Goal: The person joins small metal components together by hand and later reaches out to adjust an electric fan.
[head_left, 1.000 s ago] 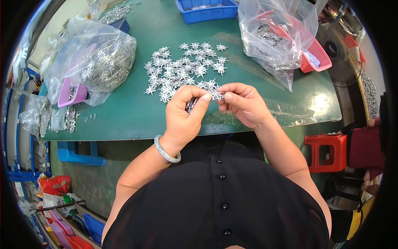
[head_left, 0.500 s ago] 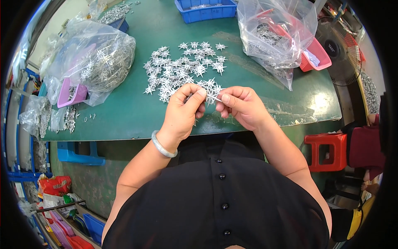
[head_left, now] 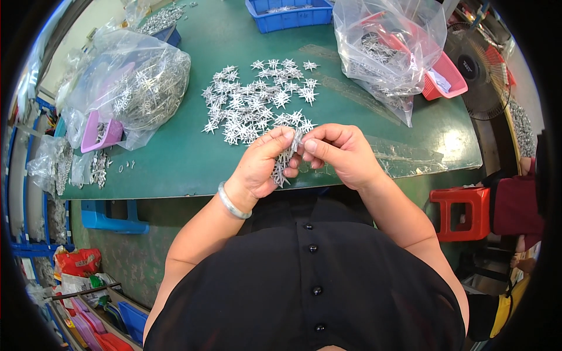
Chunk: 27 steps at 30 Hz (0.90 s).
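Observation:
Several spiky, star-shaped silver metal pieces [head_left: 281, 168] are gathered in my left hand [head_left: 261, 161], some showing below its thumb and between its fingers. My right hand [head_left: 345, 155] pinches the edge of one such piece [head_left: 297, 138] at the top of that bunch, thumb against forefinger. Both hands meet just above the near edge of the green table [head_left: 222, 169]. Right beyond them, a loose spread of the same spiky pieces [head_left: 243, 105] lies on the tabletop. My fingers partly hide how the held pieces sit against each other.
At the left, a clear plastic bag [head_left: 155, 85] of silver pieces stands by a purple bin [head_left: 93, 136]. Another filled bag [head_left: 380, 70] rests against a pink bin [head_left: 453, 88] at the right. A blue tray [head_left: 290, 20] is at the back, a fan [head_left: 474, 67] beyond the right edge.
Both hands have turned slightly and drawn closer together. More of the bunch in my left hand now shows, hanging below the fingers; the right fingertips have moved slightly left.

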Available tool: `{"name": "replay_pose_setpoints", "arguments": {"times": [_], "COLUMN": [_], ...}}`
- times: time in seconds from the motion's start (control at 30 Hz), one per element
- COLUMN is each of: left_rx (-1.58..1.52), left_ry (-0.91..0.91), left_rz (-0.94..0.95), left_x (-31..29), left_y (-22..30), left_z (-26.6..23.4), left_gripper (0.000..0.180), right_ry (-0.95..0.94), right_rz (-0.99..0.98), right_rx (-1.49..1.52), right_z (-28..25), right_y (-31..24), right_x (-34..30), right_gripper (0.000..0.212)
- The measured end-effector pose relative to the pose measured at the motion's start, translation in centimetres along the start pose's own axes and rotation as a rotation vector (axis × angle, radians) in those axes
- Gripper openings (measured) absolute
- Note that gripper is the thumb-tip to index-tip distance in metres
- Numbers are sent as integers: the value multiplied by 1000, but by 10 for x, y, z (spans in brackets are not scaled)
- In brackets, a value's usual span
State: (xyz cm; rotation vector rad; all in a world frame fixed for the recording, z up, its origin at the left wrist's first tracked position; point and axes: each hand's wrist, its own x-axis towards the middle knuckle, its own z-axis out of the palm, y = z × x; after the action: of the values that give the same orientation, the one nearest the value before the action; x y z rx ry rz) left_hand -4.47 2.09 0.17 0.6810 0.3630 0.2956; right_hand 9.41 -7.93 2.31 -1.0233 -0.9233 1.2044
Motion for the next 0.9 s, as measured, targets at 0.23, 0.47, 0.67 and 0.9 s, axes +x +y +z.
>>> {"name": "replay_pose_setpoints", "arguments": {"times": [0.23,0.47,0.67,0.9], "left_rx": [-22,-79,-102,-192], "left_ry": [-46,-59,-58,145], "left_rz": [-18,-52,-63,33], "left_x": [1,2,1,-9], "left_y": [-2,-4,-7,-8], "left_z": [-3,-4,-7,-8], "left_gripper": [13,14,13,7], "right_ry": [-6,-6,-50,-39], "right_rz": [3,8,29,32], "right_rx": [-17,-25,-40,-250], "right_z": [0,1,0,-11], "right_y": [0,-3,-2,4], "right_x": [0,0,0,0], "right_gripper": [13,13,13,12]}}
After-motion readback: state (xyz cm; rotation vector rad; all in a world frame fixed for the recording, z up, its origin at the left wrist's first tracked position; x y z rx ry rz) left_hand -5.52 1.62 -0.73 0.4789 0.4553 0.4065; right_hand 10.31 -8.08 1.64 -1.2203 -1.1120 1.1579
